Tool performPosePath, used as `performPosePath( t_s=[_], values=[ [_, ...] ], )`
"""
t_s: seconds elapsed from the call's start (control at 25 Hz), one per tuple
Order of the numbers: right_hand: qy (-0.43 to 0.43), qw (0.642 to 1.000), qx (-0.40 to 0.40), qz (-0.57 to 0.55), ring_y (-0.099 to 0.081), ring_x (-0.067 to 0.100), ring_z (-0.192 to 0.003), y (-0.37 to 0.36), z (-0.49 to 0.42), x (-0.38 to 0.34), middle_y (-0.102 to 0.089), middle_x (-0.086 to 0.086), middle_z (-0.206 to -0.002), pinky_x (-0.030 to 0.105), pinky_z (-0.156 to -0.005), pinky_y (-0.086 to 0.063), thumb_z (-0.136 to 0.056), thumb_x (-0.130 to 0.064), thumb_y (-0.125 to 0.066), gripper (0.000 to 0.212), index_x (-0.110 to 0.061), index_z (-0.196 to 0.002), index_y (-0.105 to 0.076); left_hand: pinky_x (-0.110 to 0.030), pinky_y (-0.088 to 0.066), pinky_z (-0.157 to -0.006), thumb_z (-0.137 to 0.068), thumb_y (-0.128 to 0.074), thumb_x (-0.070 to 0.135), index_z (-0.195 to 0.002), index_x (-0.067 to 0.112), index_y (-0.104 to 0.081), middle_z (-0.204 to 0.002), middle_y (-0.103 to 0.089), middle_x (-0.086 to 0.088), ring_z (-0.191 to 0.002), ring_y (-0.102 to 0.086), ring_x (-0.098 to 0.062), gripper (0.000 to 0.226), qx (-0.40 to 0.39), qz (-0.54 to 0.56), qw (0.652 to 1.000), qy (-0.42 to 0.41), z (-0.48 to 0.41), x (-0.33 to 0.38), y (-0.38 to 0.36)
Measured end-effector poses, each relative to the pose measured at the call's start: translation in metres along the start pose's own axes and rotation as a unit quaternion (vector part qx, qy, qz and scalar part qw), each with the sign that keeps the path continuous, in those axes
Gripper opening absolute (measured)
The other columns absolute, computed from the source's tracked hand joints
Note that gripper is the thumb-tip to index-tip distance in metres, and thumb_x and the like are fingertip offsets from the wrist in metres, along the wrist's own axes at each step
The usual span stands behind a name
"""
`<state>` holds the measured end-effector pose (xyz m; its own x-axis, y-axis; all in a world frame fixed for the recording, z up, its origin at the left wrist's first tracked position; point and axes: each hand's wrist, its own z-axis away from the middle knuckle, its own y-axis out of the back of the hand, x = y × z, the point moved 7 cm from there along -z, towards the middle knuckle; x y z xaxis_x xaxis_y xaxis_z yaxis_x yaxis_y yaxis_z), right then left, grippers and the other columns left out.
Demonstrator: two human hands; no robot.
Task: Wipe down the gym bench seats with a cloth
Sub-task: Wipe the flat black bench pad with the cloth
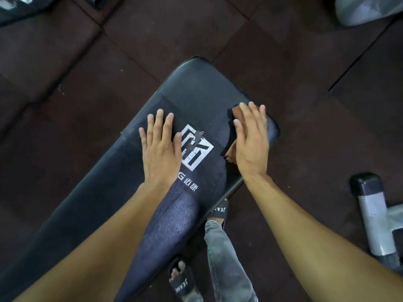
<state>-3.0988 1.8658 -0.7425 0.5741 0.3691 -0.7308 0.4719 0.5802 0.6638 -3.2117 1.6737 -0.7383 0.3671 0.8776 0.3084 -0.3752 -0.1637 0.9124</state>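
Note:
A black padded gym bench (pixel 196 94) runs from the lower left up to the middle, with a white square logo (pixel 196 147) printed on it. My left hand (pixel 160 149) lies flat on the pad, fingers spread, just left of the logo. My right hand (pixel 251 142) presses flat on a small brown cloth (pixel 232 149) near the pad's right edge. Most of the cloth is hidden under the palm; only its left side and a corner by the fingertips show. The pad nearer me looks damp and shiny.
Dark rubber floor tiles (pixel 109 62) surround the bench. A grey machine frame with a black pad (pixel 370 210) stands at the right. My leg in grey jeans (pixel 220 243) and black slide sandals (pixel 182 282) are beside the bench. More equipment (pixel 366 9) sits top right.

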Motion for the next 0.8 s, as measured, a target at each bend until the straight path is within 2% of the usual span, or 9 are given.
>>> performPosePath(
  t_s=[0.12,0.2,0.28,0.44,0.56,0.68,0.76,0.8],
  values=[
    [-0.003,0.996,-0.054,-0.064,-0.023,0.018,-0.150,0.003,0.015,-0.032,-0.042,0.001,-0.155,0.013,-0.118,-0.016,-0.104,-0.026,-0.047,0.041,-0.020,-0.144,-0.048,-0.042,-0.003,-0.123,-0.104,-0.036,0.029,-0.148,0.016,-0.033,-0.160,-0.021,-0.003,-0.150,-0.009,-0.021,0.046,0.015,0.032,0.999,0.041,0.028,-0.017,0.040],
    [0.030,0.992,-0.100,-0.076,-0.029,0.018,-0.148,-0.002,0.041,-0.076,-0.047,0.001,-0.151,0.007,-0.114,-0.017,-0.102,-0.023,-0.050,0.039,-0.019,-0.142,-0.051,-0.044,-0.007,-0.122,-0.103,-0.038,0.027,-0.146,0.014,-0.038,-0.158,-0.028,-0.005,-0.148,-0.016,-0.024,0.044,0.028,0.052,0.996,0.063,0.061,-0.037,0.075],
    [0.066,0.982,-0.151,-0.089,-0.035,0.014,-0.144,-0.012,0.085,-0.136,-0.052,-0.002,-0.147,0.011,-0.115,-0.022,-0.101,-0.021,-0.053,0.038,-0.017,-0.139,-0.054,-0.047,-0.013,-0.121,-0.102,-0.042,0.024,-0.143,0.013,-0.043,-0.154,-0.034,-0.006,-0.146,-0.022,-0.025,0.042,0.054,0.073,0.990,0.108,0.109,-0.071,0.124],
    [0.140,0.937,-0.296,-0.123,-0.041,0.013,-0.141,-0.040,0.232,-0.269,-0.055,-0.005,-0.144,0.033,-0.118,-0.031,-0.102,-0.025,-0.052,0.037,-0.023,-0.139,-0.054,-0.048,-0.017,-0.120,-0.102,-0.044,0.024,-0.139,0.012,-0.048,-0.151,-0.040,-0.006,-0.145,-0.026,-0.026,0.039,0.113,0.109,0.968,0.197,0.252,-0.154,0.230],
    [0.182,0.892,-0.393,-0.125,-0.046,0.009,-0.137,-0.058,0.368,-0.351,-0.057,-0.012,-0.141,0.037,-0.114,-0.037,-0.101,-0.032,-0.052,0.038,-0.030,-0.139,-0.053,-0.046,-0.015,-0.121,-0.102,-0.042,0.026,-0.140,0.014,-0.048,-0.150,-0.041,-0.004,-0.144,-0.027,-0.024,0.040,0.154,0.121,0.947,0.253,0.386,-0.217,0.288],
    [0.217,0.840,-0.479,-0.132,-0.063,0.010,-0.114,-0.072,0.541,-0.425,-0.061,-0.020,-0.133,0.032,-0.101,-0.050,-0.101,-0.033,-0.052,0.035,-0.035,-0.136,-0.054,-0.046,-0.017,-0.120,-0.102,-0.042,0.027,-0.139,0.016,-0.048,-0.146,-0.047,-0.002,-0.141,-0.033,-0.022,0.039,0.206,0.118,0.914,0.329,0.557,-0.295,0.335],
    [0.235,0.808,-0.525,-0.129,-0.067,0.017,-0.106,-0.080,0.656,-0.459,-0.061,-0.020,-0.133,0.041,-0.098,-0.052,-0.100,-0.038,-0.052,0.035,-0.040,-0.135,-0.054,-0.046,-0.022,-0.118,-0.101,-0.042,0.028,-0.136,0.016,-0.051,-0.140,-0.054,-0.001,-0.135,-0.042,-0.020,0.038,0.228,0.104,0.890,0.382,0.672,-0.341,0.352],
    [0.242,0.791,-0.547,-0.127,-0.067,0.013,-0.107,-0.086,0.705,-0.471,-0.062,-0.017,-0.134,0.041,-0.100,-0.050,-0.100,-0.037,-0.053,0.036,-0.037,-0.136,-0.054,-0.046,-0.025,-0.117,-0.101,-0.043,0.028,-0.134,0.016,-0.052,-0.137,-0.057,0.000,-0.131,-0.046,-0.020,0.037,0.237,0.100,0.877,0.406,0.722,-0.360,0.359]
  ],
)
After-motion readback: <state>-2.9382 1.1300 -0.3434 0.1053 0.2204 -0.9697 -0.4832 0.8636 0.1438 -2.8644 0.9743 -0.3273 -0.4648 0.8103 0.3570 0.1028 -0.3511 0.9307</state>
